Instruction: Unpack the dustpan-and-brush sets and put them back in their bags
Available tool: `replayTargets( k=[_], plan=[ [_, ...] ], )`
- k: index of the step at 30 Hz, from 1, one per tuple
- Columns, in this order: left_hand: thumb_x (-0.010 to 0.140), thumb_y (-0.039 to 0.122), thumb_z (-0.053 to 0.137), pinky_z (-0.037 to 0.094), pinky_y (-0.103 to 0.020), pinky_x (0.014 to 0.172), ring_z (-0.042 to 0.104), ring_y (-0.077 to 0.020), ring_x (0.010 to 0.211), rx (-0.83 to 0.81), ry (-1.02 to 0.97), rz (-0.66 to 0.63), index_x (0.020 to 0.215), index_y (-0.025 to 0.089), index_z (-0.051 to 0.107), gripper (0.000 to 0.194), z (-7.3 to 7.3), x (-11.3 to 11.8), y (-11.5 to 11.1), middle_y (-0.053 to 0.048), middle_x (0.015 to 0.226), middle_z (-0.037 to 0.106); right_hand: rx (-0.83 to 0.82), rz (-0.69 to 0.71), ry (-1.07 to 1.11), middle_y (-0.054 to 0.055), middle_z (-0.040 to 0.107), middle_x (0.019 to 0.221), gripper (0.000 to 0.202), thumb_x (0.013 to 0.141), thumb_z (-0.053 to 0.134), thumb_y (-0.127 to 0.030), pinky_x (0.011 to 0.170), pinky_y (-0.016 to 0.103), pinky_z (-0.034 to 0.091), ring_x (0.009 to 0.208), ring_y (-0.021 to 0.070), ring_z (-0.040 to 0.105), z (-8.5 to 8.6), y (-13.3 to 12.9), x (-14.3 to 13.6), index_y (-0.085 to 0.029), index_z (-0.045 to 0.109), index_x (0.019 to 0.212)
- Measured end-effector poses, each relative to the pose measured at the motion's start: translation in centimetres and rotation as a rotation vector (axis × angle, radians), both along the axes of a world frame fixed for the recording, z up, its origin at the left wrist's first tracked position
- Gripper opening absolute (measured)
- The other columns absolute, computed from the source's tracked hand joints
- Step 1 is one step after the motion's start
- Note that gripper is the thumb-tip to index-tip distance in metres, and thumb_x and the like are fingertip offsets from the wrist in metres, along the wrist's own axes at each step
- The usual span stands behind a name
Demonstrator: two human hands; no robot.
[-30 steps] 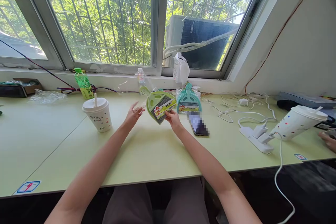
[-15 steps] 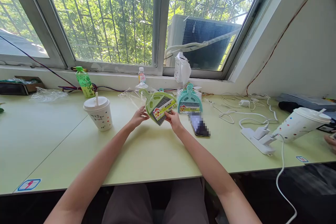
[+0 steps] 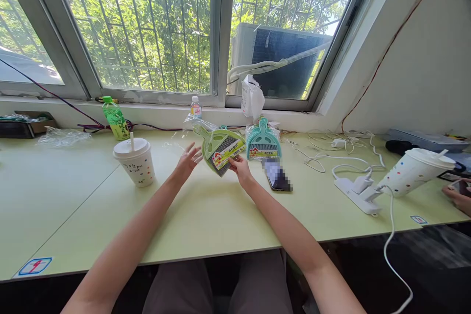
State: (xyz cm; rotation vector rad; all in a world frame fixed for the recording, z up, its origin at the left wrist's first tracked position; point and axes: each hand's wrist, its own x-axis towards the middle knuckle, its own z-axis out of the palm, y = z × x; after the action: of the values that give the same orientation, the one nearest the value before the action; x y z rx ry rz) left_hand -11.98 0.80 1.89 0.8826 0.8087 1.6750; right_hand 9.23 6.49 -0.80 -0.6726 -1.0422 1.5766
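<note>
My right hand (image 3: pixel 241 169) grips the lower right edge of a green dustpan and brush set (image 3: pixel 224 149), holding it tilted above the table. A yellow label runs across the set's grey bristles, and its handle points up to the left. Just left of the set is my left hand (image 3: pixel 187 161), fingers spread apart, with no firm hold on it. Clear plastic wrap (image 3: pixel 200 121) trails from the handle end. Behind and to the right, a teal dustpan and brush set (image 3: pixel 263 140) with a similar label rests on the table, near a phone (image 3: pixel 277 175).
To the left stand a lidded cup with a straw (image 3: pixel 135 162) and a green bottle (image 3: pixel 115 118). A white power strip (image 3: pixel 356 196), cables and a second cup (image 3: pixel 414 171) lie to the right. At the far right another person's hand (image 3: pixel 458 196) holds something.
My left hand has let go of the green set's edge and moved slightly left, its fingers opening. My right hand still holds the set. Another person's hand shows more at the far right.
</note>
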Motion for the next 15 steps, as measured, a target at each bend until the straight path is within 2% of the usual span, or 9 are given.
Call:
replayTargets(
  k=[3, 7, 12, 15],
  plan=[
    [0.067, 0.028, 0.083, 0.054, -0.028, 0.081, 0.069, -0.017, 0.09, -0.048, 0.013, 0.011, 0.126, 0.021, 0.056, 0.065, -0.2, 1.0, 0.0, -0.007, 0.112, 0.071, 0.005, 0.014, -0.035, 0.005, 0.076, 0.09, 0.042, 0.053, 0.089, -0.032, 0.087, 0.043, 0.059, 0.081, 0.0213, 0.071, 0.1, -0.3, -0.2, -0.017, 0.068, 0.086],
    [0.063, 0.027, 0.085, 0.055, -0.025, 0.07, 0.07, -0.017, 0.085, -0.077, 0.082, -0.034, 0.119, 0.02, 0.06, 0.062, -0.4, 2.6, -0.5, -0.006, 0.107, 0.073, 0.017, 0.05, -0.046, 0.005, 0.076, 0.087, 0.042, 0.053, 0.089, -0.033, 0.086, 0.043, 0.059, 0.079, 0.0207, 0.071, 0.2, -0.8, -0.4, -0.016, 0.068, 0.086],
    [0.065, 0.036, 0.084, 0.057, -0.027, 0.069, 0.07, -0.0177, 0.086, -0.094, 0.085, 0.043, 0.126, 0.024, 0.056, 0.069, -0.9, 3.5, -0.7, -0.006, 0.109, 0.071, -0.032, 0.018, -0.038, 0.006, 0.075, 0.088, 0.031, 0.061, 0.085, -0.025, 0.088, 0.043, 0.059, 0.083, 0.0213, 0.072, 0.2, -1.3, -0.7, -0.016, 0.068, 0.084],
    [0.063, 0.036, 0.085, 0.057, -0.03, 0.073, 0.07, -0.0202, 0.091, -0.096, 0.097, 0.073, 0.121, 0.023, 0.059, 0.066, -1.3, 3.6, -0.7, -0.007, 0.109, 0.072, -0.047, 0.005, -0.037, 0.006, 0.075, 0.088, 0.029, 0.062, 0.084, -0.022, 0.088, 0.043, 0.06, 0.087, 0.0224, 0.072, 0.1, -1.5, -1.0, -0.016, 0.067, 0.084]
  ],
)
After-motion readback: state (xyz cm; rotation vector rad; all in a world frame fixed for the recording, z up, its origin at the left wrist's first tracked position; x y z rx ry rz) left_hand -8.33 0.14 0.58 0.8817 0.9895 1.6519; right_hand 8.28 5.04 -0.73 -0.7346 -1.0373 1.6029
